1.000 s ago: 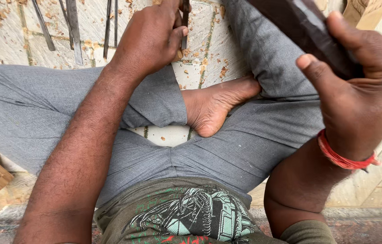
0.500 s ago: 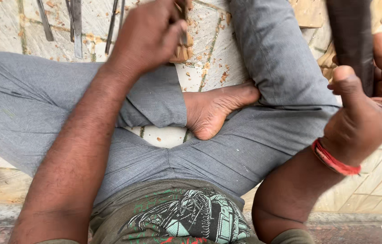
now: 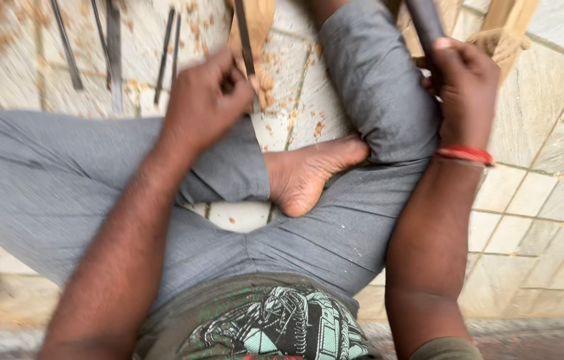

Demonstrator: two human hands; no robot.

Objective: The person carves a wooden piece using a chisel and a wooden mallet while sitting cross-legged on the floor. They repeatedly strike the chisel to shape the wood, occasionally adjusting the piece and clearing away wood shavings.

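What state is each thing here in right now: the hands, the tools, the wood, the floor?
Left hand: closed around a thin metal chisel, held upright.
Right hand: gripping a dark mallet handle.
Wood piece: under the chisel, partly cut.
Spare tools: lying loose on the tiled floor.
Wood chips: scattered.

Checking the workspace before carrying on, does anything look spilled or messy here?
Yes: wood chips lie scattered over the tiled floor around the left hand and its chisel. Nothing looks damaged.
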